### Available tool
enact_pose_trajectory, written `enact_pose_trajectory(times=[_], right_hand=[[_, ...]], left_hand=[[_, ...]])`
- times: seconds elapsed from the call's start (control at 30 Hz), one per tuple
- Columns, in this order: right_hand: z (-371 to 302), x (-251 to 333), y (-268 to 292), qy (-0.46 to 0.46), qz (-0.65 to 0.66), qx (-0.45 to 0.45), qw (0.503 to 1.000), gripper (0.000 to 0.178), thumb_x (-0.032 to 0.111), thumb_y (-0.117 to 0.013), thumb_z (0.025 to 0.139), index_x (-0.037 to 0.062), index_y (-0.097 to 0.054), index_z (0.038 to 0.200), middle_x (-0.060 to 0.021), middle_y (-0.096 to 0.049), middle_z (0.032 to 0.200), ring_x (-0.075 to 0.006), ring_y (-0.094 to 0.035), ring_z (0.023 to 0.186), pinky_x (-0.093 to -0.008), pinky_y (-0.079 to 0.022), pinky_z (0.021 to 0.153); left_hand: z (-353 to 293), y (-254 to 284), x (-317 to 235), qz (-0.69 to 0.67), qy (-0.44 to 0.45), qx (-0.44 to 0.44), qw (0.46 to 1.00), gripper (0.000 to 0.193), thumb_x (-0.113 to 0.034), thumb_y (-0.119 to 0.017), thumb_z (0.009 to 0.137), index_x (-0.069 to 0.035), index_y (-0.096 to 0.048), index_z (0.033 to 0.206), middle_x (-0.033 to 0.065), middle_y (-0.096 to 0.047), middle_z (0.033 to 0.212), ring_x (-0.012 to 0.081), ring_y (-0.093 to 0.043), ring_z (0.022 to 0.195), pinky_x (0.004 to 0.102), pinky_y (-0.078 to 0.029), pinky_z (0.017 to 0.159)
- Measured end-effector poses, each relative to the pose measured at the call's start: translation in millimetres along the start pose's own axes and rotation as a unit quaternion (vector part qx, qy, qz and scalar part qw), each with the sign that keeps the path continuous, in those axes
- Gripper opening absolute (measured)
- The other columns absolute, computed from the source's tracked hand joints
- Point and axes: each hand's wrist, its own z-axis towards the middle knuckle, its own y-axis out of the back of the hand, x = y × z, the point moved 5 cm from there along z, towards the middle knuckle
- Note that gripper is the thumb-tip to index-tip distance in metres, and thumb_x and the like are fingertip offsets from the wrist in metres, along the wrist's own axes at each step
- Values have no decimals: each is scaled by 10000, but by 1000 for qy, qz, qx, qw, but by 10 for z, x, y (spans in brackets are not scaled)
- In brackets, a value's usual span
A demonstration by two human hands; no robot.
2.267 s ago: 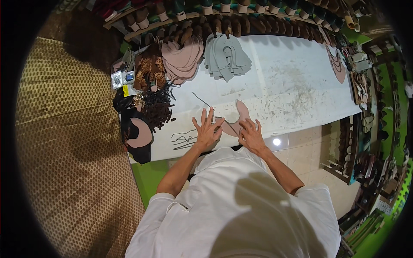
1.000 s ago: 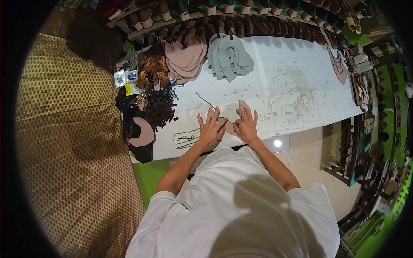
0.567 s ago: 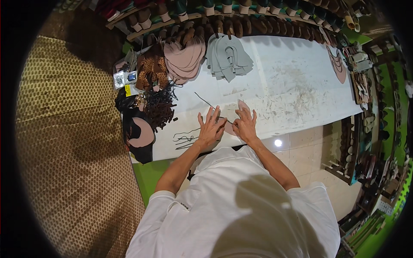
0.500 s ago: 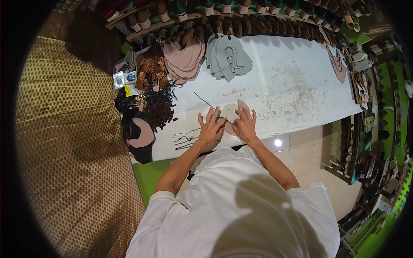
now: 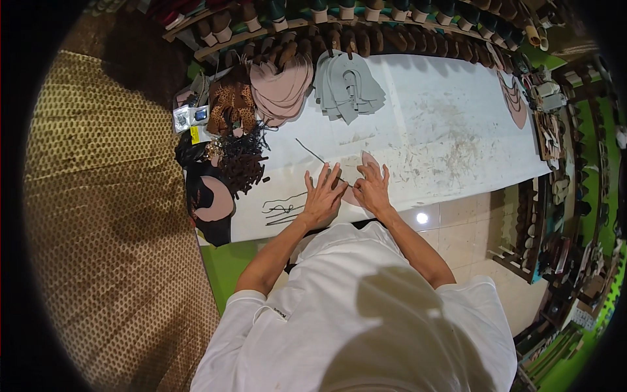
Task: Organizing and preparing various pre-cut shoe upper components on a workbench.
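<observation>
A thin dark cord runs slantwise over the white table, passing under the fingers of my left hand. That hand rests with its fingers spread, its thumb close to the cord's near end. Just right of it, my right hand has thumb and forefinger pinched on the cord end, its other fingers raised. Beneath and between the hands lies a pink curved leather piece, partly hidden by my right hand. More dark cords lie loose by my left wrist.
Grey cut pieces and a pink leather stack lie at the table's far side. Left of these are leopard-print pieces, a brown heap and a pink curved piece on black. Shoe lasts line the back shelf.
The fingers of my left hand have spread and lifted slightly at the cord. My right hand stays nearly in place, pinching.
</observation>
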Motion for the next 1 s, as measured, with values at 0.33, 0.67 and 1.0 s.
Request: enact_pose_trajectory(times=[0.33, 0.67, 1.0], right_hand=[[7, -24, -4, 29, -6, -26, 999, 134, 219, -800, 804, 89, -767, 805, -89, -592, 1375, -344, -427, 1434, -662, -164, 1214], [-473, -234, 222, -3, 3, -91, 996, 266, 361, -795, 876, 101, -792, 930, -113, -576, 1436, -324, -442, 1420, -582, -209, 1221], [-525, -314, 269, 65, 35, -26, 997, 191, 299, -758, 916, 110, -784, 910, -79, -582, 1427, -306, -429, 1439, -578, -206, 1234]], left_hand=[[-27, -119, -84, 6, 35, 15, 999, 462, -239, -623, 976, -328, -620, 1430, 104, -167, 1756, 396, -134, 1601, 811, -74, 1124], [-101, -203, -94, -12, 74, 8, 997, 435, -392, -614, 1006, -317, -640, 1433, 67, -131, 1772, 371, -78, 1616, 823, -66, 1134], [-107, -289, -64, 27, 75, 29, 996, 459, -446, -619, 1014, -377, -597, 1468, 89, -121, 1773, 378, -61, 1617, 810, -36, 1134]])
